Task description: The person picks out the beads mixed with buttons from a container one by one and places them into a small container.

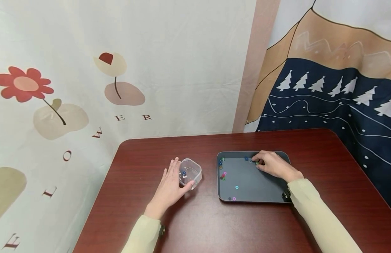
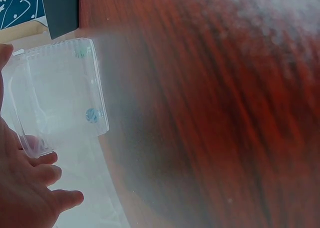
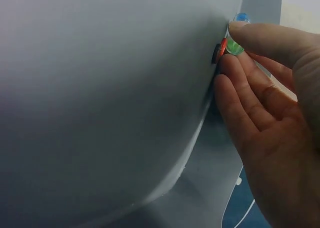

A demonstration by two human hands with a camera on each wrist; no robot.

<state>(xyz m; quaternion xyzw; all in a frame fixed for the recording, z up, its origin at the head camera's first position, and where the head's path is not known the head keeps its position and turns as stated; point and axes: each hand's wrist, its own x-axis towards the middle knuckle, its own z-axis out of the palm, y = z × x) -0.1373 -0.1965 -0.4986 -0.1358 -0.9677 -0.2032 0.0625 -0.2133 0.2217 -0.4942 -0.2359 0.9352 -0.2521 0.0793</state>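
Note:
My left hand (image 1: pixel 171 185) rests against a clear plastic box (image 1: pixel 195 172), its fingers straight along the left side and its thumb at the near side. Inside the box lies a blue bead (image 1: pixel 184 173); the left wrist view shows a blue bead (image 2: pixel 92 115) and a greenish one (image 2: pixel 80 51) through the plastic. Over the far side of a grey tray (image 1: pixel 246 195), my right hand (image 1: pixel 272 164) pinches a green bead (image 3: pixel 233 45) between thumb and fingertips. Right beside it are a red ring-shaped bead (image 3: pixel 223 47), a dark one (image 3: pixel 216 53) and a blue bead (image 3: pixel 242 17).
Several small beads lie along the tray's left side, including a pink one (image 1: pixel 225 173). A light-blue ring bead (image 1: pixel 237 187) sits nearer the middle, another pink one (image 1: pixel 234 199) by the near edge. Box and tray stand apart on a reddish-brown table (image 1: pixel 208 225), with printed curtains (image 1: pixel 189 70) behind.

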